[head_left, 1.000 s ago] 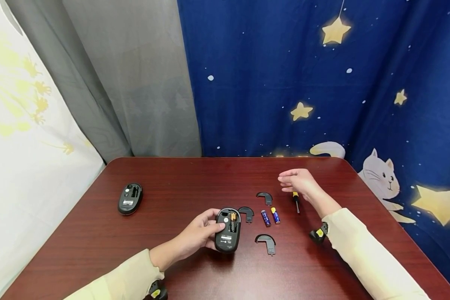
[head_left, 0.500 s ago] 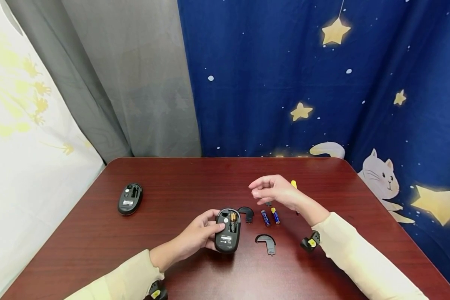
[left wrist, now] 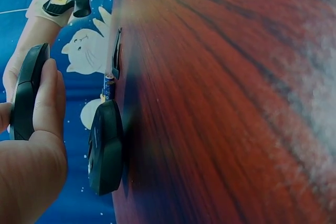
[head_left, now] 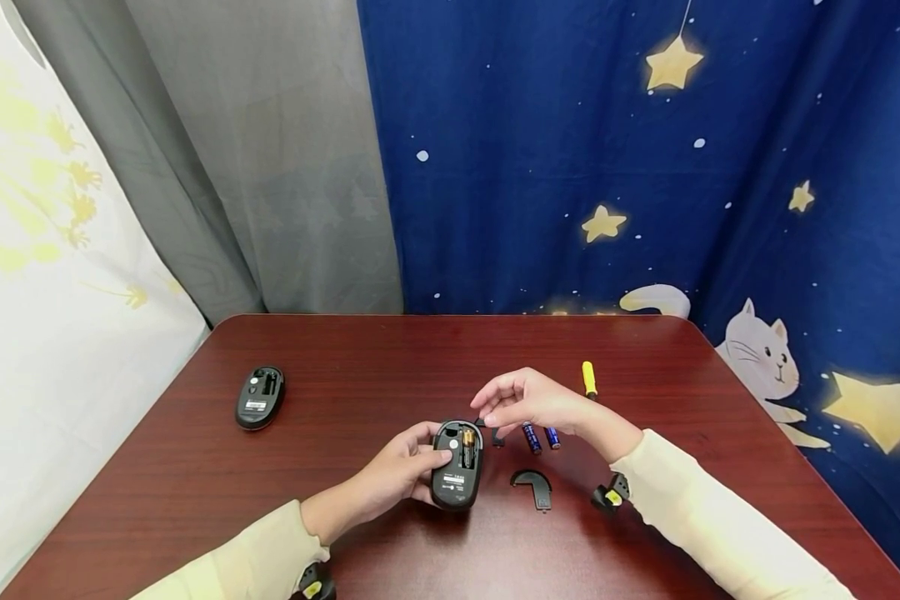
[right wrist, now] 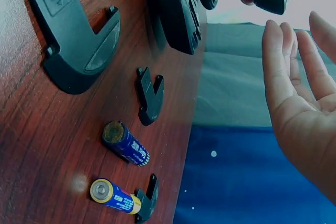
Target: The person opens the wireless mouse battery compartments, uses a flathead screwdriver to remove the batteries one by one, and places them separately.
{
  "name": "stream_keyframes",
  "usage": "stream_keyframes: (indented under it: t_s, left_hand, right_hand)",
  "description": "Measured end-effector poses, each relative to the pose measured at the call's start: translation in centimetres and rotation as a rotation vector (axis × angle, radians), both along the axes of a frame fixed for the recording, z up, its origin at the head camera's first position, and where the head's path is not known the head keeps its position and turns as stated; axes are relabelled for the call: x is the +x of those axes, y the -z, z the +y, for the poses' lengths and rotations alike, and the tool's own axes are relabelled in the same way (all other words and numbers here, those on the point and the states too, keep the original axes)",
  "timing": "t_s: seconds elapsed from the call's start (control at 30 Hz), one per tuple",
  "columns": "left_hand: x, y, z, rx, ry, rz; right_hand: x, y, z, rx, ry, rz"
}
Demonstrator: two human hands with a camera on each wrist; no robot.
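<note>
my left hand [head_left: 401, 467] grips the mouse [head_left: 457, 464] belly-up just off the counter [head_left: 360, 358], fingers curled round its left edge. right hand [head_left: 528, 400] hovers above-right of it, fingers loose and apart, holding nothing. battery [head_left: 467, 446] (gold, in the open bay) lies lengthwise along the mouse, just left-below my right fingertips.

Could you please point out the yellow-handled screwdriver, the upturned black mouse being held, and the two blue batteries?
yellow-handled screwdriver [head_left: 588, 377], head view, on its handle.
upturned black mouse [head_left: 456, 482], head view, on its labelled underside.
two blue batteries [head_left: 532, 437], head view, on the left battery's body.
</note>
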State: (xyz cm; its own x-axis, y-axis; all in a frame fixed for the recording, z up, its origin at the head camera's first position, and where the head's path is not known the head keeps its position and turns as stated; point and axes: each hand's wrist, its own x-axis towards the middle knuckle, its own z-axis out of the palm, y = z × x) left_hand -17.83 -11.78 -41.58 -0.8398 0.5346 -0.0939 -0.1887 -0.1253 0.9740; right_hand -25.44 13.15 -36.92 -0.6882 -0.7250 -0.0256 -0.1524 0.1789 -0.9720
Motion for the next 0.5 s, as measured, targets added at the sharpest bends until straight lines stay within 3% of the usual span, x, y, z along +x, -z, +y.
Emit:
stream_keyframes:
  t_s: [0.27, 0.5]
  left_hand:
    - [-0.07, 0.24, 0.22, -0.02, 0.006, -0.005]
    - [-0.01, 0.47, 0.41, -0.025, 0.019, -0.015]
  right_hand:
    - [0.14, 0.15, -0.25, 0.035, -0.114, 0.122]
    - [0.13, 0.12, -0.47, 0.115, -0.191, 0.323]
